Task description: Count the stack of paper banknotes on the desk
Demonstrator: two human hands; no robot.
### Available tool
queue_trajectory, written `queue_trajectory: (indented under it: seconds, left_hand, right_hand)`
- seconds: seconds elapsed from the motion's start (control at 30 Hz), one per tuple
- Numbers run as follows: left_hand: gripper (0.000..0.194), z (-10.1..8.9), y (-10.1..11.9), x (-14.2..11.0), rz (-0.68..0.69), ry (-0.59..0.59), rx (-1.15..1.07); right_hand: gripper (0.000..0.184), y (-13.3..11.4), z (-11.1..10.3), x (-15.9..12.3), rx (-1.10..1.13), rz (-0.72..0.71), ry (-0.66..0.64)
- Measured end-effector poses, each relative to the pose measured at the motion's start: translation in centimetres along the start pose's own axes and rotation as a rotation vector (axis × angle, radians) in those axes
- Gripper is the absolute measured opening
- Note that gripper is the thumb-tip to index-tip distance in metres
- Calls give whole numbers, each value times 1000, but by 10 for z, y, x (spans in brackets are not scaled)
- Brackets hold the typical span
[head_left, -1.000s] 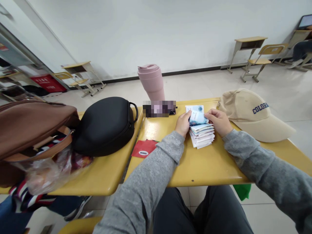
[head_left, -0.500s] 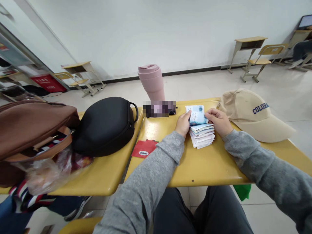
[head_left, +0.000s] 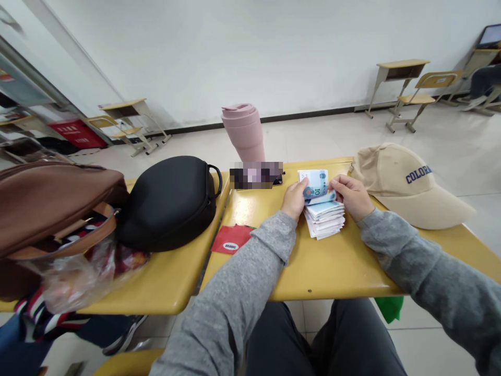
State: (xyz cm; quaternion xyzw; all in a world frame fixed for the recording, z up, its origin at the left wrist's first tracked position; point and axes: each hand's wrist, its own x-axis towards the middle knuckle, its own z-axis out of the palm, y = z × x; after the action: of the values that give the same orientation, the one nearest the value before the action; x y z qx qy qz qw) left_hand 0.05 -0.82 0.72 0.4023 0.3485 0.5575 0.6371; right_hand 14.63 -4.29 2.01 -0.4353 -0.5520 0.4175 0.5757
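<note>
A fanned stack of banknotes [head_left: 324, 216] lies on the yellow desk [head_left: 332, 261] between my hands. My left hand [head_left: 294, 199] grips the stack's left edge, its thumb pressed on the top blue note. On the right side, my right hand [head_left: 351, 196] pinches the edge of the top note [head_left: 318, 184], which is bent upward and shows a "10". Both sleeves are grey.
A pink tumbler [head_left: 245, 131] and a blurred flat object [head_left: 256, 175] stand behind the notes. A beige cap [head_left: 407, 183] lies at the right, a red packet [head_left: 231, 238] at the left. A black case [head_left: 168, 201] and brown bag [head_left: 50, 209] fill the neighbouring desk.
The top blue note has been flipped up further, now showing its face; both hands stay in place on the stack.
</note>
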Motion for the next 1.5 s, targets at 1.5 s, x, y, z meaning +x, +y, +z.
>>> queue_trajectory:
  seconds: [1.5]
  left_hand:
    - [26, 4, 4, -4, -16, 22, -20]
  right_hand:
    - [27, 19, -8, 8, -103, 62, 99]
